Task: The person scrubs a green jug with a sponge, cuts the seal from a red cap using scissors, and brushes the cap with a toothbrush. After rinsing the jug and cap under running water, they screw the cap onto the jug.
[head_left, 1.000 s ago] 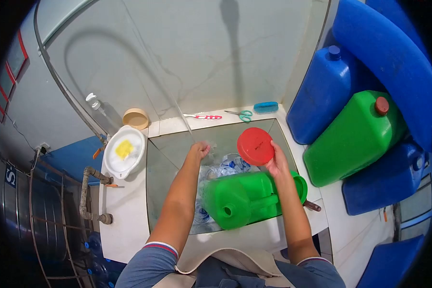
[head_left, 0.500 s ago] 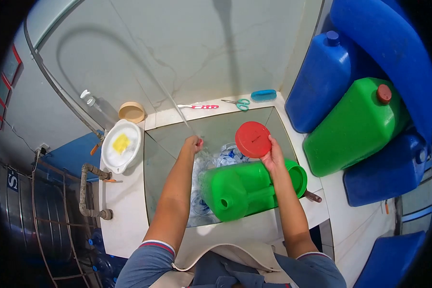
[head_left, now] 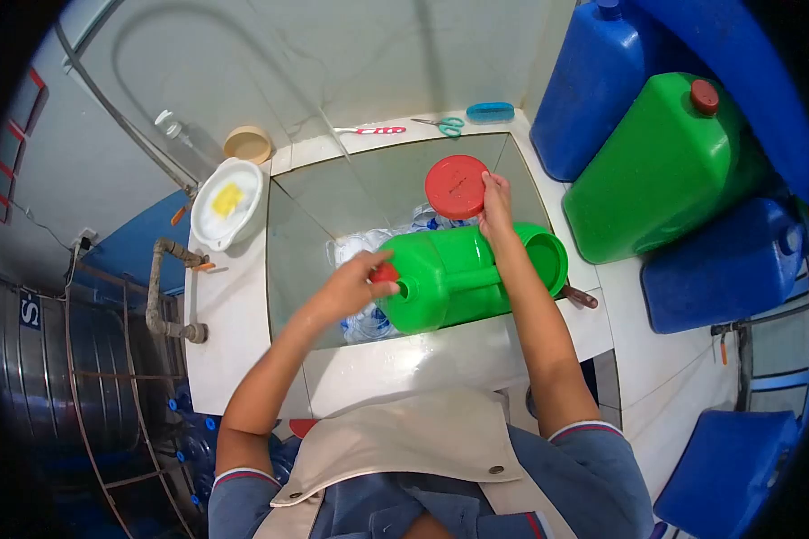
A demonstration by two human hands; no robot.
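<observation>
A green plastic jerrycan (head_left: 440, 256) lies on its side across the sink (head_left: 310, 211), its small mouth to the left and a wide round opening to the right. My left hand (head_left: 351, 289) is closed on a small red cap (head_left: 385, 272) right beside the small mouth; whether the cap touches it I cannot tell. Above the jerrycan, my right hand (head_left: 496, 202) grips the edge of a large round red lid (head_left: 456, 186). My right forearm crosses in front of the jerrycan. Clear plastic items (head_left: 366, 322) with blue parts lie under it.
On the back ledge are a toothbrush (head_left: 370, 131), scissors (head_left: 445, 126) and a blue brush (head_left: 490, 112). A white basin (head_left: 243, 216) with a yellow sponge (head_left: 227, 198) stands left. Blue jerrycans (head_left: 589, 90) and another green one (head_left: 656, 180) stand right. A brown handle (head_left: 582, 297) juts by the sink.
My left hand has come down from the water stream to the jerrycan's small mouth with the red cap. My right hand still holds the lid. The whole view has shifted, scene sliding upward.
</observation>
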